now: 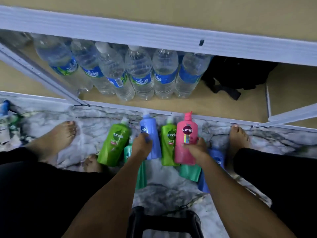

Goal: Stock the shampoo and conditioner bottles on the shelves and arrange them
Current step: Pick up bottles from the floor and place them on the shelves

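Barely begun: left hand (141,145) grips the blue bottle (151,134), right hand (195,147) the pink bottle (186,133), mid-frame on the floor; other bottles beside them, none visibly shelved yet.

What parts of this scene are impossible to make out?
- Teal bottles: labels hidden under the pink bottle and right hand, head view.
- Second blue bottle: mostly behind the right arm.
- Water bottle caps: hidden by the shelf edge.
- Left-edge items: cut off, blurred.

A single head-worn wide-angle view looks steeply down, close over the marble-patterned floor (171,194), facing the white-framed low shelf (154,38).
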`<move>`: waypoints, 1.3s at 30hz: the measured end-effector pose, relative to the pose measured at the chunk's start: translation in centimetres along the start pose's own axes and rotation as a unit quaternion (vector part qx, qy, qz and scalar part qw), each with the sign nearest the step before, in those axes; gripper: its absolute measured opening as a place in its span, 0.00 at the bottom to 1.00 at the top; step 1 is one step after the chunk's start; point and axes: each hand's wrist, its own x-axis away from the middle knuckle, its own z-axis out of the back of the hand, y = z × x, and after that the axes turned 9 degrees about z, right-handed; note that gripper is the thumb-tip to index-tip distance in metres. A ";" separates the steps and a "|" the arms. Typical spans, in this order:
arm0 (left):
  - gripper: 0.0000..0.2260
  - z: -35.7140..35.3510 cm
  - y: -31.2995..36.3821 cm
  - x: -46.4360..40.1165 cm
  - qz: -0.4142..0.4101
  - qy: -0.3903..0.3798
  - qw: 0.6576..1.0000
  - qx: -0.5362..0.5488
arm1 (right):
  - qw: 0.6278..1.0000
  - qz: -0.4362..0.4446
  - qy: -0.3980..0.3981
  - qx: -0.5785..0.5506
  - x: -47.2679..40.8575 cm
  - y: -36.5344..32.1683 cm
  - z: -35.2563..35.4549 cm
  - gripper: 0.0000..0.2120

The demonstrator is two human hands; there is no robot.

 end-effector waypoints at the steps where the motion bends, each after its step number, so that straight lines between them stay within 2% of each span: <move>1: 0.07 -0.3 0.2 -0.8 -0.006 0.017 1.000 -0.018 | 1.000 -0.012 -0.022 -0.002 -1.8 1.1 -0.2 0.47; 3: 0.09 -0.7 0.6 -2.0 -0.002 0.039 0.999 -0.035 | 0.998 -0.019 -0.061 0.022 -2.9 0.8 0.3 0.55; 6: 0.16 -1.3 0.8 -2.7 0.032 0.049 0.998 0.002 | 0.996 -0.006 -0.086 0.006 -2.1 -1.0 1.3 0.56; 9: 0.27 -2.4 0.3 -3.5 0.073 0.019 0.997 0.017 | 0.999 0.015 -0.051 -0.002 -0.2 -2.5 1.8 0.61; 12: 0.35 -2.7 0.9 -3.9 0.077 -0.020 0.997 0.011 | 0.999 0.032 -0.025 0.026 1.7 -3.7 1.9 0.57; 20: 0.37 -3.1 1.4 -3.6 0.077 -0.010 0.992 0.102 | 0.998 0.050 -0.028 -0.025 2.4 -3.3 2.0 0.49; 24: 0.42 -2.7 1.1 -3.5 0.041 0.007 0.999 0.028 | 0.998 0.050 -0.031 -0.020 2.8 -3.5 1.8 0.53; 28: 0.46 -3.4 0.9 -3.0 0.043 -0.004 0.997 0.067 | 0.999 0.030 -0.031 -0.004 2.9 -3.4 1.4 0.58; 31: 0.45 -3.5 1.1 -2.6 0.046 -0.040 0.992 0.114 | 0.999 -0.013 -0.027 -0.014 3.1 -3.6 1.6 0.50; 36: 0.42 -2.8 1.2 -0.7 0.049 -0.036 0.996 0.069 | 0.997 -0.054 -0.049 -0.029 4.1 -2.6 1.6 0.39; 39: 0.44 -2.2 0.2 1.2 0.039 -0.013 0.996 0.073 | 0.997 -0.044 -0.046 -0.036 4.9 -0.6 1.0 0.44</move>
